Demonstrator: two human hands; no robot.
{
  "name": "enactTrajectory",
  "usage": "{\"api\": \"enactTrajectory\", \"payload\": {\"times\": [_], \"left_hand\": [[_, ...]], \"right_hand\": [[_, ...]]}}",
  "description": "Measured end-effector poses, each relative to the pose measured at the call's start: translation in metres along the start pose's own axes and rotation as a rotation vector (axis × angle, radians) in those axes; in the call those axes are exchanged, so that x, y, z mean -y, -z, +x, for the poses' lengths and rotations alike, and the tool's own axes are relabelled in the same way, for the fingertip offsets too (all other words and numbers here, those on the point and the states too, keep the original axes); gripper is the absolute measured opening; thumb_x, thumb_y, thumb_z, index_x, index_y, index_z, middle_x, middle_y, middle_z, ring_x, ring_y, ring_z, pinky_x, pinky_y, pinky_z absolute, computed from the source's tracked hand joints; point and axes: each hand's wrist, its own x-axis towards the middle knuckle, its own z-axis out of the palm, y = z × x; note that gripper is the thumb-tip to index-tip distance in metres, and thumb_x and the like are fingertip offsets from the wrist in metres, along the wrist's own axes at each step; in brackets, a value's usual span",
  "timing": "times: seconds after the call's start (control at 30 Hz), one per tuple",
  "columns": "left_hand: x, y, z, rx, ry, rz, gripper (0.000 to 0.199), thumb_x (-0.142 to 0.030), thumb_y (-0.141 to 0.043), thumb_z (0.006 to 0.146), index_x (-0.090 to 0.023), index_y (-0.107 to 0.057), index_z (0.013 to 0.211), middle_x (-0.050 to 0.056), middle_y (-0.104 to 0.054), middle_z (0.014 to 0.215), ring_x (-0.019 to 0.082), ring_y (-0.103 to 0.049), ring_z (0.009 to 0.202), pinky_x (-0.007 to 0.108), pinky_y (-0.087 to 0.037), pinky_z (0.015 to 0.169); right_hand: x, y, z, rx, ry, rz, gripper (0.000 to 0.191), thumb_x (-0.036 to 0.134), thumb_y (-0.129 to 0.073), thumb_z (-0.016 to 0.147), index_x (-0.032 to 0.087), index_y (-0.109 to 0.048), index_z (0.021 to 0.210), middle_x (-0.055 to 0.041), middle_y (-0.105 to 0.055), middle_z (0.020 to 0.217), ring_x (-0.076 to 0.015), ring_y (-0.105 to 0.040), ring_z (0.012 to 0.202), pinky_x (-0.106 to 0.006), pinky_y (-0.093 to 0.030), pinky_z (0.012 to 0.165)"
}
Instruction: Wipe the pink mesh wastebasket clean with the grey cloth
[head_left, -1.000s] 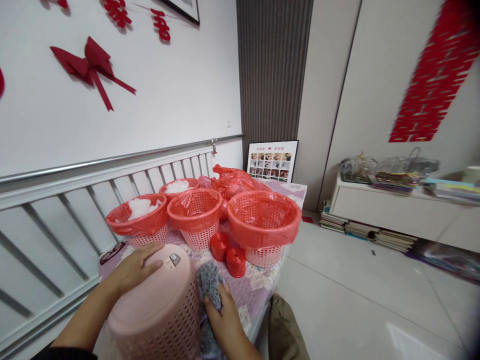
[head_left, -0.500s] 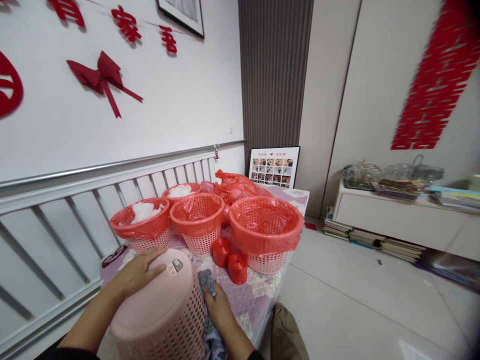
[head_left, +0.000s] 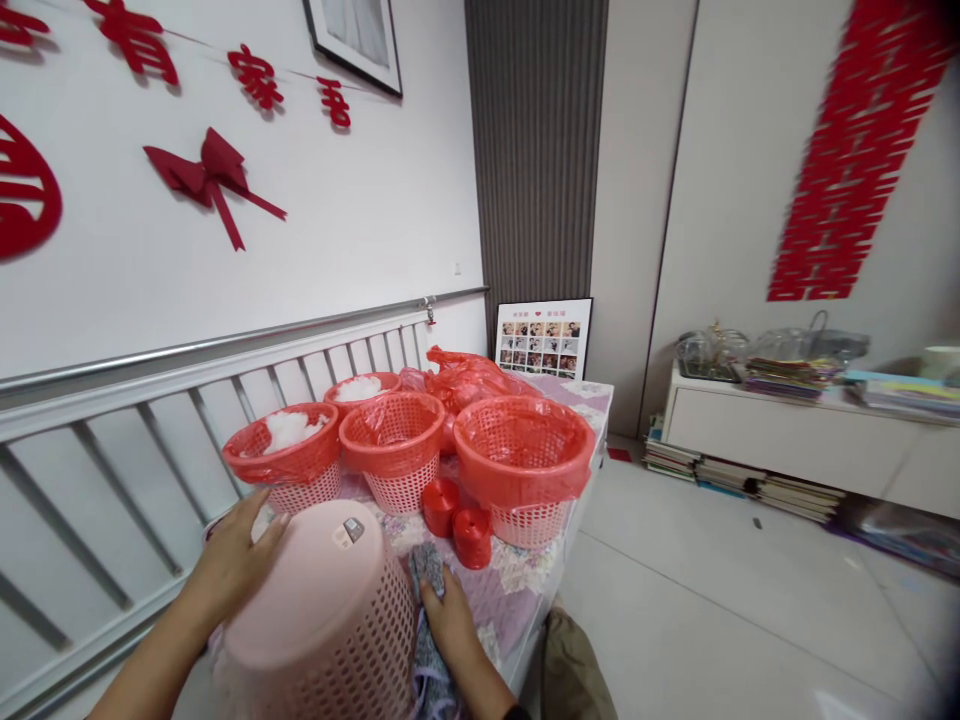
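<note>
An upturned pink perforated plastic basket is close in front of me, its flat base with a small sticker facing up. My left hand rests along the basket's left edge, fingers stretched and thumb apart. On the opposite side, my right hand grips a grey patterned cloth against the perforated wall. Part of that cloth hangs down below the hand. Just beyond are two red rolls of plastic bags.
Several baskets lined with red bags, including a large one, stand on the flowered tablecloth. White stuff fills two. A red plastic bag lies behind them. A white radiator runs along the left; a low cabinet stands right.
My left hand has slid left from the basket's base to its edge. The right hand and cloth have shifted slightly right and down along the basket's side.
</note>
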Motion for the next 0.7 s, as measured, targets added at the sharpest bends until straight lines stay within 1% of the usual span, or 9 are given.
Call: {"api": "enactTrajectory", "payload": {"times": [0.1,0.2,0.27,0.33,0.43,0.5,0.57,0.63,0.7], "left_hand": [[0.002,-0.008,-0.009,0.063,0.050,-0.016,0.087,-0.063,-0.028,0.091,0.003,-0.038,0.147,0.029,-0.044,0.156,0.039,-0.041,0.146,0.052,-0.032,0.121],[-0.004,-0.020,-0.014,0.121,0.062,-0.019,0.091,-0.063,-0.026,0.091,0.008,-0.035,0.147,0.033,-0.039,0.157,0.040,-0.033,0.150,0.054,-0.029,0.123],[-0.008,-0.024,-0.014,0.157,0.056,-0.022,0.090,-0.062,-0.025,0.092,0.008,-0.033,0.148,0.033,-0.039,0.157,0.040,-0.033,0.150,0.055,-0.027,0.123],[-0.009,-0.024,-0.010,0.195,0.031,-0.027,0.089,-0.062,-0.029,0.092,0.006,-0.032,0.150,0.032,-0.037,0.159,0.040,-0.034,0.150,0.056,-0.024,0.124],[-0.003,-0.019,-0.001,0.263,-0.027,-0.050,0.088,-0.062,-0.036,0.091,0.001,-0.032,0.152,0.025,-0.036,0.162,0.035,-0.031,0.152,0.053,-0.020,0.127],[0.004,-0.014,0.006,0.301,-0.052,-0.073,0.088,-0.064,-0.036,0.091,-0.003,-0.031,0.154,0.020,-0.034,0.164,0.032,-0.031,0.153,0.050,-0.021,0.127],[0.009,-0.012,0.011,0.322,-0.058,-0.090,0.089,-0.065,-0.035,0.091,-0.005,-0.027,0.156,0.018,-0.032,0.165,0.030,-0.031,0.153,0.050,-0.023,0.127],[0.012,-0.011,0.014,0.327,-0.065,-0.094,0.090,-0.066,-0.037,0.090,-0.006,-0.025,0.157,0.017,-0.029,0.167,0.030,-0.029,0.154,0.050,-0.022,0.127],[0.013,-0.012,0.014,0.326,-0.079,-0.091,0.090,-0.066,-0.039,0.090,-0.007,-0.027,0.156,0.016,-0.029,0.167,0.030,-0.028,0.154,0.050,-0.021,0.127]], "right_hand": [[0.030,0.001,0.011,-0.012,0.067,0.047,0.043,0.042,-0.059,0.091,0.020,-0.070,0.126,-0.0126,-0.071,0.125,-0.0297,-0.063,0.121,-0.045,-0.048,0.107],[0.066,0.002,0.017,0.011,0.161,0.081,0.045,0.032,-0.063,0.088,0.023,-0.067,0.131,-0.0095,-0.063,0.138,-0.0258,-0.058,0.129,-0.040,-0.043,0.113],[0.087,0.003,0.015,0.061,0.250,0.099,0.046,0.026,-0.065,0.086,0.026,-0.067,0.131,-0.0073,-0.058,0.144,-0.0245,-0.055,0.132,-0.040,-0.040,0.115],[0.099,0.002,0.007,0.098,0.315,0.110,0.046,0.021,-0.065,0.085,0.028,-0.067,0.131,-0.0068,-0.056,0.145,-0.0253,-0.051,0.135,-0.042,-0.038,0.117],[0.103,-0.003,-0.011,0.107,0.351,0.089,0.050,0.020,-0.066,0.084,0.028,-0.066,0.132,-0.0081,-0.054,0.146,-0.0283,-0.049,0.137,-0.045,-0.038,0.117],[0.100,-0.007,-0.023,0.136,0.388,0.049,0.050,0.022,-0.071,0.080,0.028,-0.068,0.130,-0.0096,-0.051,0.149,-0.0314,-0.049,0.136,-0.047,-0.040,0.116],[0.100,-0.010,-0.030,0.172,0.425,0.014,0.048,0.025,-0.075,0.078,0.026,-0.070,0.125,-0.0113,-0.051,0.149,-0.0333,-0.049,0.135,-0.048,-0.041,0.113],[0.103,-0.012,-0.026,0.170,0.437,0.013,0.048,0.023,-0.074,0.076,0.025,-0.070,0.124,-0.0119,-0.052,0.147,-0.0327,-0.049,0.134,-0.049,-0.041,0.113],[0.106,-0.014,-0.011,0.139,0.383,0.060,0.048,0.019,-0.070,0.077,0.025,-0.070,0.124,-0.0107,-0.055,0.143,-0.0295,-0.052,0.132,-0.046,-0.041,0.114]]}}
